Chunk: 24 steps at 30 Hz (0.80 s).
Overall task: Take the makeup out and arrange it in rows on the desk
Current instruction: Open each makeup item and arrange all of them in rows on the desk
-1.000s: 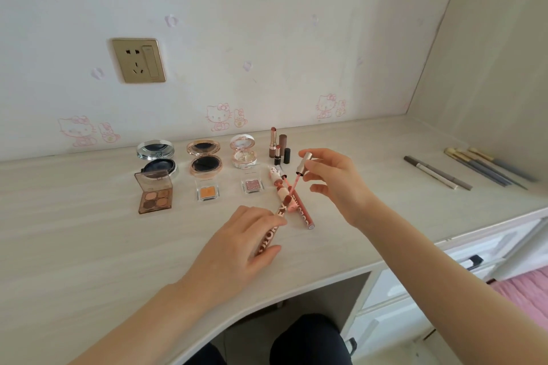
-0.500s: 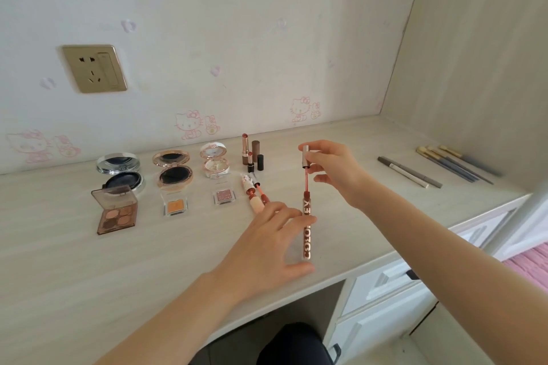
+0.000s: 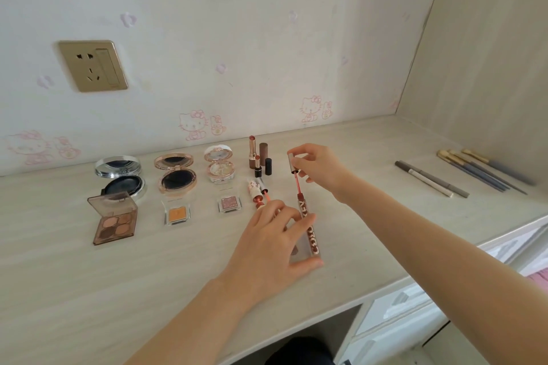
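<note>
My left hand [image 3: 274, 241] grips a clear lip gloss tube [image 3: 310, 227] with brown lettering, held nearly upright on the desk [image 3: 59, 290]. My right hand [image 3: 321, 167] pinches its silver cap [image 3: 293, 162], and the red wand [image 3: 297, 184] runs down into the tube's mouth. Just left lie two other lip glosses [image 3: 257, 194]. Behind them stand several lipsticks [image 3: 259, 157]. Three open compacts [image 3: 175, 173] form a back row, with an eyeshadow palette [image 3: 114, 221] and two small single shadows [image 3: 177, 214] in front.
Two pencils [image 3: 430, 182] and several brushes [image 3: 483, 170] lie at the desk's right end near the side wall. A gold wall socket [image 3: 93, 66] is on the back wall. White drawers [image 3: 415, 314] sit below the desk's front right edge.
The tube went from lying low under my left hand to standing nearly upright. My right hand moved the cap and wand above it. The camera view shifted to the right.
</note>
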Tool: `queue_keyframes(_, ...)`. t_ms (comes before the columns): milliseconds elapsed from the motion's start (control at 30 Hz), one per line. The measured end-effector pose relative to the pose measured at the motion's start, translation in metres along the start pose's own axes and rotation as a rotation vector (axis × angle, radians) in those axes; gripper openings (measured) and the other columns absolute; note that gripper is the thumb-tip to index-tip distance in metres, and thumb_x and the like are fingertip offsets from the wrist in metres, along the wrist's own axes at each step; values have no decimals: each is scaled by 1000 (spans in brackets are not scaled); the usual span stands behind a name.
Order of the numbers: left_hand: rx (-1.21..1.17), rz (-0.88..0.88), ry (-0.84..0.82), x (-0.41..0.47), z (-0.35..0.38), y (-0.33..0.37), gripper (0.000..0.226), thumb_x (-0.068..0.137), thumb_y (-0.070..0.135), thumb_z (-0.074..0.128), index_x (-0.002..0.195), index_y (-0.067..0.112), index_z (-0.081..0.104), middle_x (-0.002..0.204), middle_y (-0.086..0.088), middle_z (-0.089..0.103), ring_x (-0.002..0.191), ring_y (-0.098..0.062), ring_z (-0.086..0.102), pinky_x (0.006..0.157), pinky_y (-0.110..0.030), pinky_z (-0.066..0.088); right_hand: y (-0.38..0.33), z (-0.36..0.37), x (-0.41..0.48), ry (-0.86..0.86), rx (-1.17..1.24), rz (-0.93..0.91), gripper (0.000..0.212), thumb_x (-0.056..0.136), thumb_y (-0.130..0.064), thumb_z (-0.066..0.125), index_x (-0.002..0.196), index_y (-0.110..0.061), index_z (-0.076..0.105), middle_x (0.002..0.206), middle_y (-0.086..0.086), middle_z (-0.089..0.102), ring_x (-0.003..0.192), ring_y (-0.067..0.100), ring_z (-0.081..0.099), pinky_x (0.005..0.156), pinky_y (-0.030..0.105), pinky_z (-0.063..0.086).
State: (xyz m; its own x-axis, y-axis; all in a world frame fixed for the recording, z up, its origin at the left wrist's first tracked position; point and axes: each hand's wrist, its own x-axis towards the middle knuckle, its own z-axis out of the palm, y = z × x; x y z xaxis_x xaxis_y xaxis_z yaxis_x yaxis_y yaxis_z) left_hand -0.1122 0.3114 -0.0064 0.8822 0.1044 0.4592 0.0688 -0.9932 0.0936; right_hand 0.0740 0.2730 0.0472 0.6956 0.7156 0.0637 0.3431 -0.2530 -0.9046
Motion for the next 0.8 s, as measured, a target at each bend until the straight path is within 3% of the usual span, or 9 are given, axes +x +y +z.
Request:
queue_keyframes(200,-15,-45,-30,-1,2,-2,67,83,70,42,131,26,56,122,8,51,120,-17,38,102,-32,36,9,16,12,-55,-152,-32,21,91,-30,59,109,-20,63,92,3,69,86,15,61,79,31,50)
queue_keyframes(433,-24,-61,-48,-1,2,-3,64,84,68,44,126,22,61,128,8,54,124,-18,38,105,-33,33,14,32,19,-109,-323,-88,17,91,-26,58,105,-19,65,86,1,69,80,12,62,61,21,42)
queue_keyframes(800,-57,-101,-50,0,3,-5,65,83,68,42,127,23,58,130,9,51,128,-14,33,110,-32,27,17,44,26,-113,-384,-116,17,88,-21,61,102,-16,70,91,-6,65,85,5,55,60,8,34)
